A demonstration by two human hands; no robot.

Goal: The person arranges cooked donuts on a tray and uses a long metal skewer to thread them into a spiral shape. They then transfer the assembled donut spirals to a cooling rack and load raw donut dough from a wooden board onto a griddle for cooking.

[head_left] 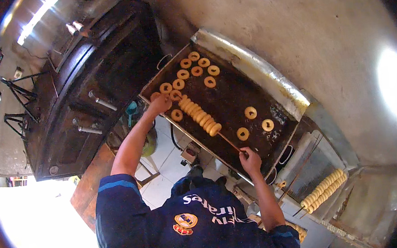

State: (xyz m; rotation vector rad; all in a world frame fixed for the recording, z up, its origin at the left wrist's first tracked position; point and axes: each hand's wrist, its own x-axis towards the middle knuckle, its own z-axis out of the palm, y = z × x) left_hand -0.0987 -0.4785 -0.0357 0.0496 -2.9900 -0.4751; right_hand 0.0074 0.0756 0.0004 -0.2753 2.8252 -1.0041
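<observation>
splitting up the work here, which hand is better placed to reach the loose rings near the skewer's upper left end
Likely the left: the left hand is right beside those loose rings, while the right hand grips the skewer at its opposite end.

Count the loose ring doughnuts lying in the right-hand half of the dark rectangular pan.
3. One ring doughnut lies uppermost in the picture, a second ring farthest right, and a third ring nearest the right hand. None looks hidden.
</observation>
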